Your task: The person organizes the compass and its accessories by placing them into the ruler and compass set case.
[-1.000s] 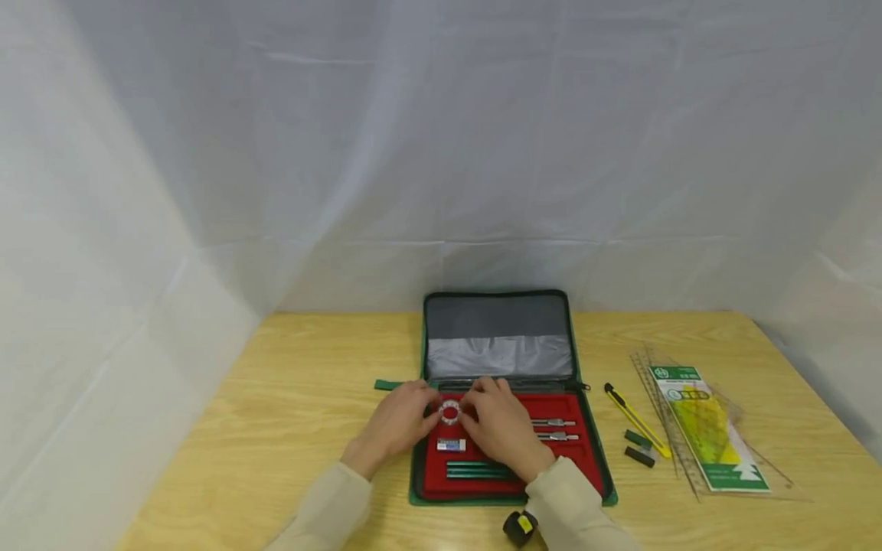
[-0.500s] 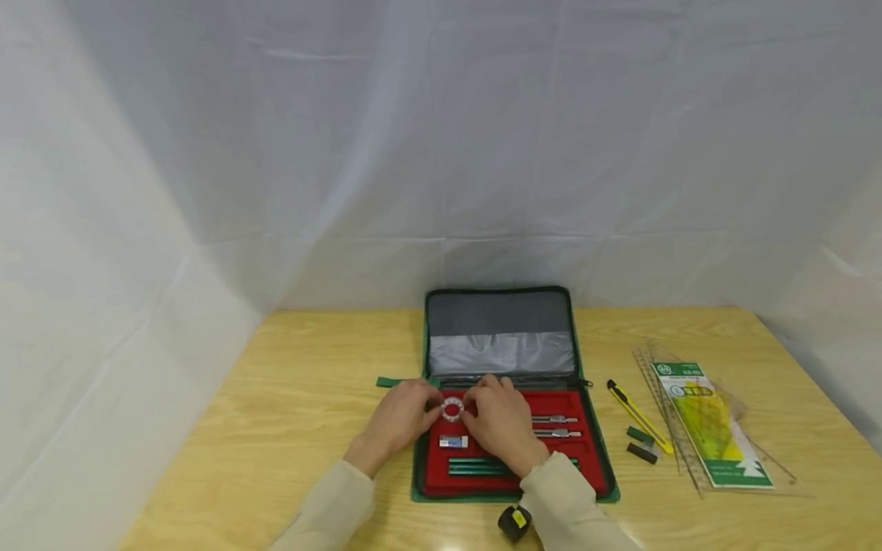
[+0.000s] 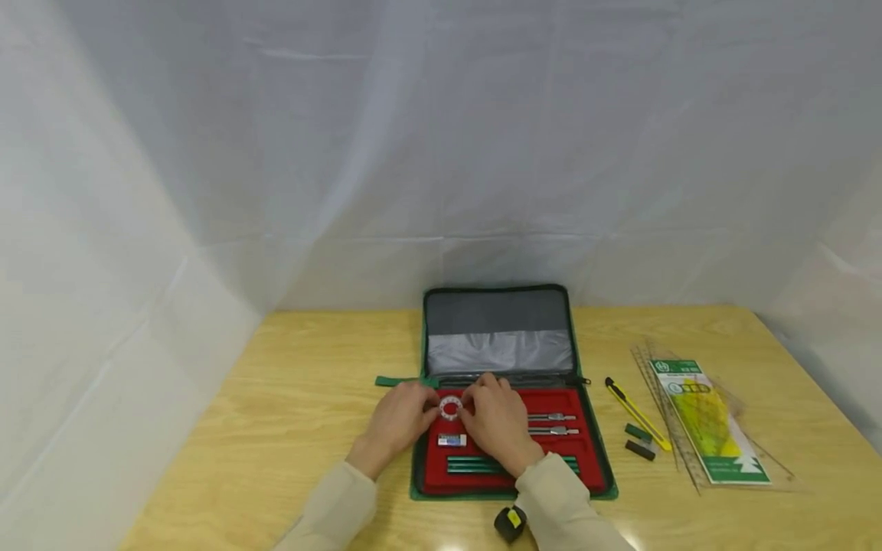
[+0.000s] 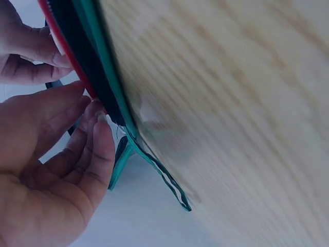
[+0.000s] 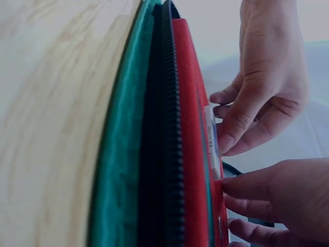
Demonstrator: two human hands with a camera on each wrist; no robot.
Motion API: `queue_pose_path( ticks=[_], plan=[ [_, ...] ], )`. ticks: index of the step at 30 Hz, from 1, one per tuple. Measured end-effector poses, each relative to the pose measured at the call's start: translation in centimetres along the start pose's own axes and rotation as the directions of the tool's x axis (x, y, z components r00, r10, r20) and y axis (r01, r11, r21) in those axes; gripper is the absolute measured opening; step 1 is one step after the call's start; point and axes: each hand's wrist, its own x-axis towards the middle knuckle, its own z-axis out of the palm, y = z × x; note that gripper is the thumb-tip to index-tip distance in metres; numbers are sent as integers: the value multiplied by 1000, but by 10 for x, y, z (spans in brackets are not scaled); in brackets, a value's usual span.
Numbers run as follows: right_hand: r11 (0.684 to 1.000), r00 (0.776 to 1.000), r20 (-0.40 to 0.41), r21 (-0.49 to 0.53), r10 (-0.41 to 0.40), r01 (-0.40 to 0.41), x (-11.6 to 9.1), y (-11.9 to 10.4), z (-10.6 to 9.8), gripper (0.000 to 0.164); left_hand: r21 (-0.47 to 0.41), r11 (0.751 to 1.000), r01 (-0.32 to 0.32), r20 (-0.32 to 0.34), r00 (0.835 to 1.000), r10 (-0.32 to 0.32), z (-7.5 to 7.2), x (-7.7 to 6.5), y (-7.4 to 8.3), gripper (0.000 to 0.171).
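Observation:
A white ring with markings (image 3: 451, 408) sits at the upper left of the red tray (image 3: 592, 459) in an unzipped green case. My left hand (image 3: 402, 417) grips its left side between thumb and forefinger. From the right, my right hand (image 3: 499, 425) holds the opposite side the same way. Just below the ring lies an eraser (image 3: 452, 440). Green pencils (image 3: 475, 464) and two silver compass-like tools (image 3: 558, 424) lie in the tray, partly hidden by my right hand. In the left wrist view, the left fingers (image 4: 103, 139) are curled at the tray's edge; the ring is hidden there.
The case lid (image 3: 499, 329) stands raised behind. A green strap (image 3: 396, 380) sticks out left. To the right are a yellow cutter (image 3: 637, 413), two small dark blocks (image 3: 639, 449), and clear rulers with a green packet (image 3: 713, 428). A black-and-yellow object (image 3: 510, 523) sits beside my right cuff.
Both hands stay at the ring. My right forearm has shifted slightly left, uncovering the pencils' right ends, and the black-and-yellow object has moved slightly left too.

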Motion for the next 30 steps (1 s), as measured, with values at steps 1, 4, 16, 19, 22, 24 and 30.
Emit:
queue_pose_path(
  ticks=[1,4,16,19,22,24,30],
  plan=[
    [1000,1000,3,-1,-6,6,-1,1,0,10,5,1000,6,2,1000,-6,0,0,0,6],
    [999,999,-7,6,-44,44,-5,4,-1,11,33,999,15,10,1000,-16,0,-3,2,6],
    [994,994,-68,70,-82,86,-20,22,-17,15,93,993,-79,20,997,78,-4,-11,14,30],
    [993,995,-63,89,-73,79,-22,25,-18,13,93,993,-72,47,997,68,-3,-11,15,33],
    [992,996,-62,101,-69,75,-24,27,-19,11,82,995,-64,64,996,58,-2,-12,15,32],
    [992,996,-67,102,-65,72,-26,28,-19,10,75,995,-66,64,996,61,0,-13,16,32],
    [994,993,-99,81,-65,73,-27,34,-21,8,95,990,-101,19,995,100,1,-14,18,29]
  ],
)
